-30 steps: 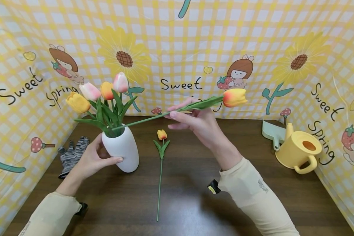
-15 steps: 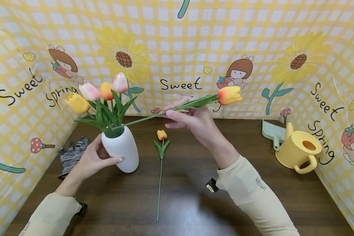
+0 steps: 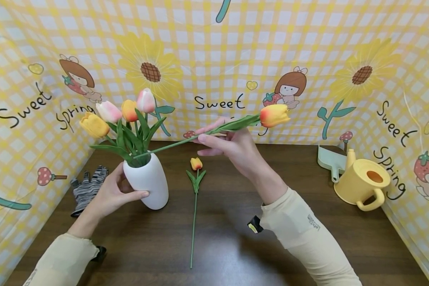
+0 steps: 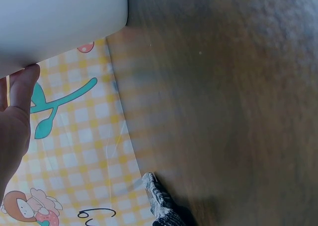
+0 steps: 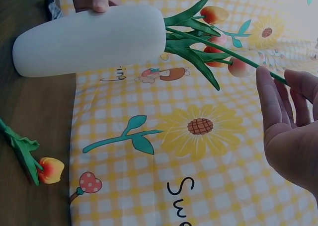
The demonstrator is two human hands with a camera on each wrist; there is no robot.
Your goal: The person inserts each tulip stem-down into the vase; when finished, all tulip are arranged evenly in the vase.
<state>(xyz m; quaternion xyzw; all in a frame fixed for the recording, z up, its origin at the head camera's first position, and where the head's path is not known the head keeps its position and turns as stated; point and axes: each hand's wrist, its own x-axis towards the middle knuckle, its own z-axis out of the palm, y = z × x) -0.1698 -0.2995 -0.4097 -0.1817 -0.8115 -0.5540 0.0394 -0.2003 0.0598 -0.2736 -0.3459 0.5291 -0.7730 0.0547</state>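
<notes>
A white vase (image 3: pixel 148 184) tilts slightly on the brown table, several pink, orange and yellow tulips (image 3: pixel 129 110) standing in its mouth. My left hand (image 3: pixel 116 194) grips its side, thumb across the front; in the left wrist view the fingertips press the vase wall (image 4: pixel 59 22). Between thumb and fingers, my right hand (image 3: pixel 232 145) pinches the stem of a yellow-red tulip (image 3: pixel 275 115). That stem slants down leftward, its end at the vase mouth among the leaves. The right wrist view shows the same stem (image 5: pixel 218 48) running from the vase mouth to the fingers.
One more tulip (image 3: pixel 196 184) lies on the table (image 3: pixel 228 238) between the hands. A striped glove (image 3: pixel 88 188) is left of the vase. On the right are a yellow watering can (image 3: pixel 361 182) and a pale green dustpan (image 3: pixel 330 161). Checked cloth walls enclose the table.
My right hand has moved a little left with the tulip, its blossom shifting toward the vase and the stem sliding slightly into the mouth. The left hand and vase have stayed put.
</notes>
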